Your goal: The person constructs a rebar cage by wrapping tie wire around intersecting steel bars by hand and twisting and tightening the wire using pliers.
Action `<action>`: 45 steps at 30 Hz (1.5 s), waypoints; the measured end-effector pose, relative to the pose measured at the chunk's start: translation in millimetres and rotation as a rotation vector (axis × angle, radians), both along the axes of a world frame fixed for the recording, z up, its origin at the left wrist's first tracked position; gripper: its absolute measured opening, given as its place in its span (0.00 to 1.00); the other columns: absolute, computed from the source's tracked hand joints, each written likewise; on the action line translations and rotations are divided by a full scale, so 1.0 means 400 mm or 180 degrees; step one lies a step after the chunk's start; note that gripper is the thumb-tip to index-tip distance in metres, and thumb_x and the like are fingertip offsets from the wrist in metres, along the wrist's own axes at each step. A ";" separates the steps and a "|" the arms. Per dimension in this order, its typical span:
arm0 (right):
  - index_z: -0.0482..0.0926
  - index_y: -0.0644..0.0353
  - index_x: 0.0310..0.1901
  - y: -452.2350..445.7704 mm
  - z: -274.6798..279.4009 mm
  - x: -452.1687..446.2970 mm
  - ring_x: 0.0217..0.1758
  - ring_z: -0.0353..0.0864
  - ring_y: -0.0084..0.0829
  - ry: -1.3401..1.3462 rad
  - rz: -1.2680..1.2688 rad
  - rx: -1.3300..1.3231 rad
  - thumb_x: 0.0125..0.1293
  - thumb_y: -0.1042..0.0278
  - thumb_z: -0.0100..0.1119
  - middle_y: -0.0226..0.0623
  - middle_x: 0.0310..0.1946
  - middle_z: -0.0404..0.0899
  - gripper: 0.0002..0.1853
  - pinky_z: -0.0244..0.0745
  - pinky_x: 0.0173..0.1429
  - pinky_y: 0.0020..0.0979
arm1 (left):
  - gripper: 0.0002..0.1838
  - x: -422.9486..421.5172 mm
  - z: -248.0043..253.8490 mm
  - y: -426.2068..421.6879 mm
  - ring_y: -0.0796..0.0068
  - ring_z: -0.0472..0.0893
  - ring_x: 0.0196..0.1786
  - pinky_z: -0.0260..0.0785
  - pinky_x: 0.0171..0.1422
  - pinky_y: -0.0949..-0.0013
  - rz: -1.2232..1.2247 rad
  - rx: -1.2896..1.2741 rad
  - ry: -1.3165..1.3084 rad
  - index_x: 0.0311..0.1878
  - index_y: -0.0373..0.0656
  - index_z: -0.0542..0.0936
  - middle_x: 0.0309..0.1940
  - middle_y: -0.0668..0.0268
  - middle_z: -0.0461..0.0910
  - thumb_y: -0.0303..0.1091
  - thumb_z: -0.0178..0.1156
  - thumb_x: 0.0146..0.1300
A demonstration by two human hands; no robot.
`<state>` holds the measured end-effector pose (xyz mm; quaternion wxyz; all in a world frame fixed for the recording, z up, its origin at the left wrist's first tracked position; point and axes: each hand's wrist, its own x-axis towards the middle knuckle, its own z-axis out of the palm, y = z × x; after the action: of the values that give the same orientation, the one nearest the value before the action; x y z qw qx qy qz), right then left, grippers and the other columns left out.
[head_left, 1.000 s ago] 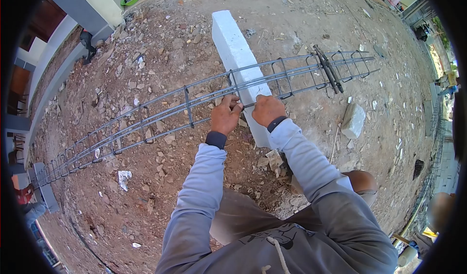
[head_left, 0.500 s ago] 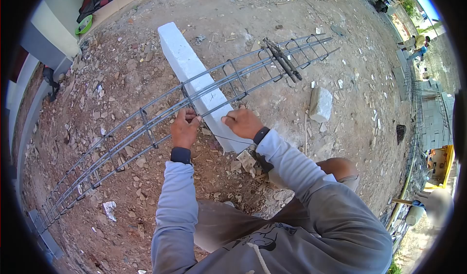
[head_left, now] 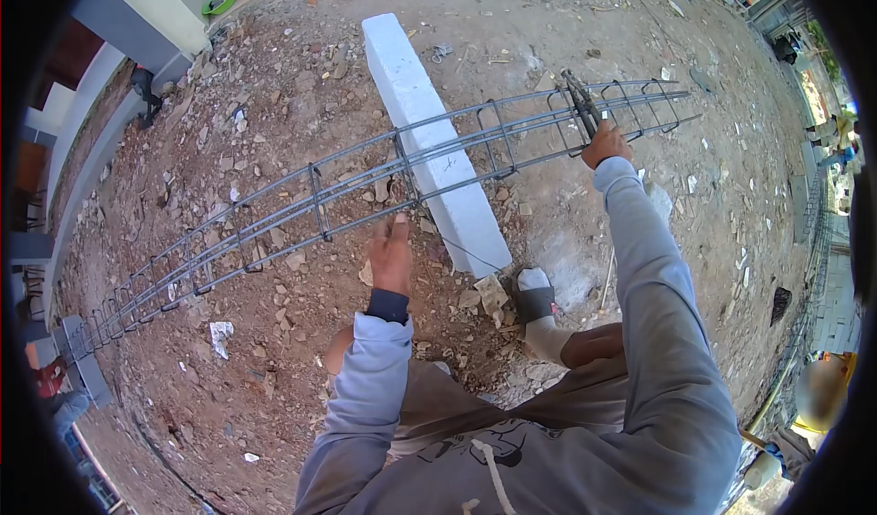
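Observation:
A long rebar cage (head_left: 315,201) of steel bars and square stirrups crosses over a pale block beam (head_left: 422,113) lying on the ground. My left hand (head_left: 391,252) is just below the cage's near bar, left of the beam, its fingers close together; whether they pinch anything is unclear. A thin wire (head_left: 466,248) runs from the near bar down across the beam. My right hand (head_left: 607,145) is at the near end of the dark tool (head_left: 579,104) resting across the cage, its fingers curled round that end.
Rubble and stones (head_left: 493,296) lie by the beam's near end, beside my foot. A pale block (head_left: 658,202) is partly behind my right sleeve. A grey support (head_left: 87,360) stands under the cage's far left end. A green basin (head_left: 219,0) sits near the wall.
My right hand has left the wire by the beam and moved right to the dark tool. My left hand has come slightly away from the cage. The view has swung back left.

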<state>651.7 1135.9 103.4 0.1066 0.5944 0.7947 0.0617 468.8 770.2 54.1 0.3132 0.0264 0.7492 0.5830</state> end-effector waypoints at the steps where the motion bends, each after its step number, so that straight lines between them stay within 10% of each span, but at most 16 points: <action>1: 0.66 0.61 0.60 -0.008 0.012 -0.011 0.56 0.76 0.45 -0.0148 -0.0094 0.0010 0.58 0.66 0.52 0.41 0.54 0.74 0.26 0.72 0.58 0.39 | 0.19 0.019 0.004 0.000 0.67 0.78 0.48 0.67 0.53 0.67 0.0044 0.0096 -0.0703 0.50 0.37 0.74 0.45 0.60 0.79 0.44 0.50 0.68; 5: 0.81 0.65 0.39 0.003 0.090 -0.041 0.39 0.84 0.38 0.0220 0.0105 -0.0012 0.54 0.64 0.56 0.42 0.40 0.83 0.15 0.77 0.49 0.36 | 0.21 0.024 -0.011 0.031 0.68 0.78 0.50 0.67 0.54 0.62 0.0219 0.0862 -0.1973 0.54 0.39 0.72 0.48 0.62 0.78 0.47 0.44 0.71; 8: 0.80 0.67 0.37 0.134 0.069 -0.007 0.30 0.83 0.39 0.1078 0.0088 -0.1749 0.52 0.67 0.55 0.42 0.31 0.83 0.14 0.77 0.38 0.38 | 0.16 0.020 -0.015 0.050 0.73 0.78 0.41 0.71 0.47 0.67 0.0200 0.1435 -0.2369 0.50 0.42 0.74 0.38 0.67 0.79 0.44 0.49 0.69; 11: 0.78 0.66 0.33 -0.071 0.178 -0.006 0.22 0.80 0.30 0.3876 -0.0828 -0.2309 0.51 0.72 0.52 0.38 0.22 0.79 0.10 0.64 0.17 0.27 | 0.14 0.033 -0.044 0.065 0.75 0.78 0.36 0.73 0.41 0.69 0.0328 0.1518 -0.2427 0.48 0.43 0.75 0.33 0.70 0.77 0.43 0.50 0.70; 15: 0.70 0.61 0.59 -0.341 0.216 -0.042 0.24 0.80 0.25 0.5060 -0.0589 -0.2463 0.61 0.68 0.53 0.36 0.36 0.81 0.23 0.60 0.15 0.19 | 0.13 0.032 -0.040 0.071 0.79 0.74 0.31 0.70 0.37 0.73 0.0387 0.1467 -0.2400 0.44 0.45 0.77 0.27 0.74 0.74 0.44 0.52 0.69; 21: 0.71 0.64 0.54 -0.501 0.220 -0.052 0.26 0.81 0.29 0.3211 0.0028 -0.3379 0.59 0.64 0.57 0.37 0.30 0.81 0.22 0.69 0.22 0.26 | 0.13 0.022 -0.046 0.056 0.84 0.68 0.25 0.65 0.29 0.76 0.0031 0.1374 -0.2137 0.43 0.45 0.78 0.24 0.77 0.70 0.43 0.54 0.68; 27: 0.72 0.56 0.53 -0.594 0.189 -0.060 0.40 0.81 0.52 0.0926 0.1522 -0.1731 0.54 0.67 0.58 0.51 0.34 0.81 0.22 0.75 0.45 0.48 | 0.11 0.030 -0.035 0.053 0.85 0.67 0.25 0.61 0.27 0.79 -0.0032 0.1416 -0.2111 0.43 0.43 0.78 0.23 0.77 0.70 0.40 0.54 0.68; 45: 0.62 0.51 0.65 -0.720 0.176 -0.119 0.49 0.75 0.57 0.0042 0.1415 -0.1030 0.49 0.67 0.63 0.56 0.46 0.74 0.38 0.74 0.51 0.46 | 0.06 0.001 -0.028 0.038 0.80 0.77 0.26 0.70 0.26 0.77 -0.0357 0.1283 -0.2128 0.37 0.41 0.77 0.27 0.67 0.79 0.31 0.53 0.65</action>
<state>604.2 848.0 173.8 0.1789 0.3810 0.9058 -0.0480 469.0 785.3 42.8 0.5599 -0.0630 0.4738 0.6768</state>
